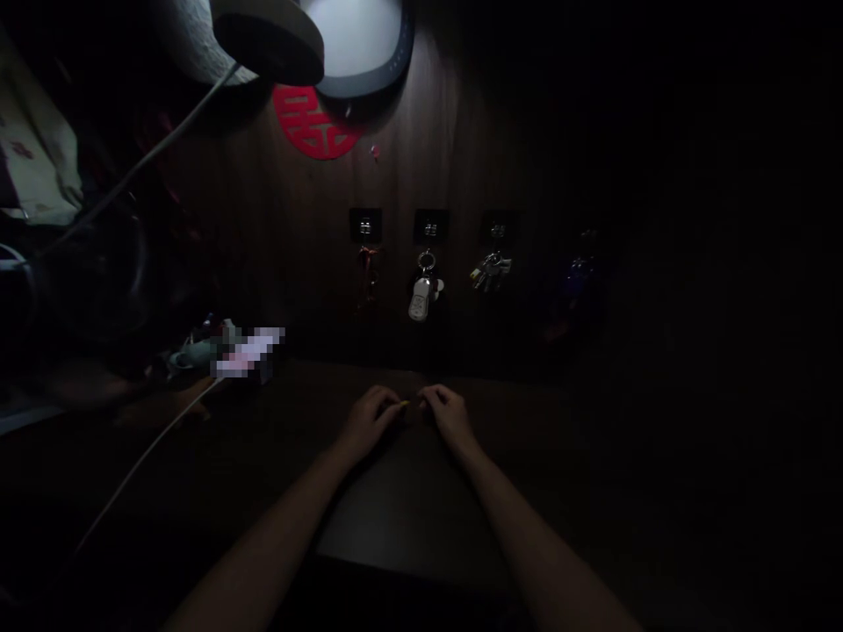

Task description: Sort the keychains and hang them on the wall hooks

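Both my hands rest close together on the dark shelf (395,518), near the wooden back panel. My left hand (372,417) is closed in a pinch, and a small yellow thing (405,404) shows at its fingertips; it is too dim and small to name. A narrow gap to the right, my right hand (448,412) has its fingers curled and pressed together. Whatever they hold, if anything, is hidden in the low light.
Keys (493,270) and a key fob (420,298) hang from hooks on the panel above my hands. A white cable (151,448) runs along the left to a blurred item (247,353). Higher up are a lit lamp (270,39) and a red round paper cut-out (316,132).
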### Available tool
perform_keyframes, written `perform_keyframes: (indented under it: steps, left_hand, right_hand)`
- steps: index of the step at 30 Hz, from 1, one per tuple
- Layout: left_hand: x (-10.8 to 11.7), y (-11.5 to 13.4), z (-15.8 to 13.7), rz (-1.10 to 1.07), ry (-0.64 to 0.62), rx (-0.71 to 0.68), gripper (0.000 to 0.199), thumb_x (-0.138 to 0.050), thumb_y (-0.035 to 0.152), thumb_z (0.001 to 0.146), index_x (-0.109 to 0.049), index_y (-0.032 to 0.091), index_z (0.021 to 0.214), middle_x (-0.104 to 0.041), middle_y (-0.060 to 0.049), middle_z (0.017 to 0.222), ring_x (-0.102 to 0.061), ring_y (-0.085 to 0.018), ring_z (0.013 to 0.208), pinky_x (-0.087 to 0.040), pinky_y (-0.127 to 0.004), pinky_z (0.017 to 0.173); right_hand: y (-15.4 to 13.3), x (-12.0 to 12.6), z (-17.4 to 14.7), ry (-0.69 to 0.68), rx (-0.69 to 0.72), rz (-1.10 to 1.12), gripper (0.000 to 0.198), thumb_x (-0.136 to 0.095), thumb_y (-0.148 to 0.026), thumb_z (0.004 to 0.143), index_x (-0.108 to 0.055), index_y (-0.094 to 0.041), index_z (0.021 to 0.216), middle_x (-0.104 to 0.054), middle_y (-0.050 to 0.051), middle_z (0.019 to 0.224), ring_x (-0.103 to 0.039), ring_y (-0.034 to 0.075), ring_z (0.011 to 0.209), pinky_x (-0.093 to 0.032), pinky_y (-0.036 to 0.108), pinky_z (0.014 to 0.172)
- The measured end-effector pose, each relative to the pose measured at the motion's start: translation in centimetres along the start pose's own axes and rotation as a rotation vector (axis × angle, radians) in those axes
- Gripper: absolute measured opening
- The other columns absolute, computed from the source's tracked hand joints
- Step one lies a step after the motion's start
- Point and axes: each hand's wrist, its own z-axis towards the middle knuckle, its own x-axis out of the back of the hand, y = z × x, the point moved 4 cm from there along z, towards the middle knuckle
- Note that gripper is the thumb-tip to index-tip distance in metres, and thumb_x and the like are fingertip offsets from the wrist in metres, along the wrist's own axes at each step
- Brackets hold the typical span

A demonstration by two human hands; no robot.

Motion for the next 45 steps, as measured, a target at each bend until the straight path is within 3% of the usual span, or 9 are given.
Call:
perform_keyframes:
  steps: [8, 13, 15, 20, 22, 27, 32, 38, 45]
  left_hand:
    - [0.9, -0.4, 0.3, -0.358, 0.142, 0.278, 0.022, -0.056, 0.039, 0.075, -0.059, 0.017, 0.08, -0.064, 0.0, 0.074, -0.06, -0.014, 0.071, -0.047, -0.024, 0.066]
    - [0.4, -0.8, 0.3, -0.686, 0.161, 0.44, 0.032, -0.063, 0.044, 0.068, -0.055, 0.017, 0.082, -0.066, -0.001, 0.075, -0.063, -0.014, 0.065, -0.051, -0.026, 0.06]
    - [0.6, -1.1, 0.3, -0.765, 0.206, 0.466, 0.034, -0.065, 0.045, 0.066, -0.055, 0.016, 0.082, -0.066, -0.001, 0.076, -0.064, -0.014, 0.067, -0.052, -0.027, 0.063]
    - [0.8, -2.0, 0.5, -0.92, 0.255, 0.468, 0.032, -0.067, 0.041, 0.066, -0.055, 0.015, 0.082, -0.067, -0.004, 0.08, -0.065, -0.015, 0.073, -0.051, -0.027, 0.067]
    - [0.8, -2.4, 0.6, -0.944, 0.275, 0.469, 0.032, -0.067, 0.039, 0.066, -0.056, 0.014, 0.082, -0.067, -0.004, 0.081, -0.064, -0.015, 0.075, -0.05, -0.027, 0.068]
    - [1.4, -2.9, 0.6, -0.904, 0.356, 0.487, 0.036, -0.069, 0.029, 0.063, -0.056, 0.017, 0.094, -0.066, -0.002, 0.079, -0.063, -0.012, 0.071, -0.047, -0.023, 0.064]
    - [1.5, -2.3, 0.6, -0.807, 0.224, 0.452, 0.035, -0.06, 0.02, 0.066, -0.061, 0.018, 0.101, -0.067, -0.005, 0.096, -0.062, -0.015, 0.082, -0.046, -0.027, 0.074]
    - [2.2, -1.5, 0.7, -0.397, 0.25, 0.274, 0.022, -0.06, 0.024, 0.069, -0.065, 0.019, 0.09, -0.067, -0.003, 0.094, -0.06, -0.018, 0.092, -0.044, -0.03, 0.084]
    - [2.5, -1.4, 0.9, -0.174, 0.289, 0.186, 0.01, -0.055, 0.022, 0.07, -0.063, 0.019, 0.076, -0.062, -0.002, 0.083, -0.057, -0.017, 0.085, -0.041, -0.029, 0.082]
  right_hand:
    - [-1.6, -1.6, -1.3, -0.238, 0.069, 0.019, 0.024, -0.052, -0.03, 0.071, -0.066, -0.019, 0.087, -0.067, 0.003, 0.09, -0.059, 0.018, 0.089, -0.042, 0.03, 0.083]
    - [-1.7, -2.5, -2.0, -0.395, 0.004, 0.16, 0.033, -0.049, -0.041, 0.078, -0.061, -0.021, 0.102, -0.065, 0.003, 0.101, -0.058, 0.018, 0.095, -0.042, 0.031, 0.085]
    - [-1.4, -2.7, -2.1, -0.415, -0.012, 0.198, 0.036, -0.051, -0.043, 0.078, -0.058, -0.022, 0.107, -0.065, 0.002, 0.1, -0.058, 0.018, 0.094, -0.042, 0.03, 0.085]
    - [-0.7, -2.9, -2.1, -0.411, -0.093, 0.236, 0.043, -0.06, -0.039, 0.072, -0.054, -0.022, 0.111, -0.062, -0.003, 0.073, -0.059, 0.013, 0.072, -0.045, 0.026, 0.069]
    - [-0.8, -3.0, -2.1, -0.398, -0.115, 0.294, 0.041, -0.059, -0.04, 0.072, -0.054, -0.022, 0.109, -0.062, -0.002, 0.076, -0.059, 0.012, 0.068, -0.045, 0.025, 0.064]
    - [-1.1, -2.8, -2.1, -0.349, -0.181, 0.324, 0.042, -0.059, -0.043, 0.07, -0.053, -0.02, 0.105, -0.062, -0.002, 0.074, -0.056, 0.009, 0.047, -0.042, 0.021, 0.047]
    - [-0.7, -2.7, -1.9, -0.334, -0.199, 0.387, 0.039, -0.059, -0.043, 0.07, -0.055, -0.018, 0.101, -0.059, -0.004, 0.061, -0.052, 0.007, 0.041, -0.04, 0.02, 0.043]
    - [-0.8, -2.7, -2.0, -0.349, -0.291, 0.486, 0.038, -0.061, -0.04, 0.068, -0.058, -0.017, 0.098, -0.058, -0.003, 0.061, -0.05, 0.007, 0.04, -0.039, 0.019, 0.04]
    - [-0.9, -2.6, -2.0, -0.334, -0.335, 0.499, 0.027, -0.06, -0.033, 0.07, -0.06, -0.019, 0.093, -0.059, -0.002, 0.069, -0.051, 0.007, 0.041, -0.038, 0.02, 0.038]
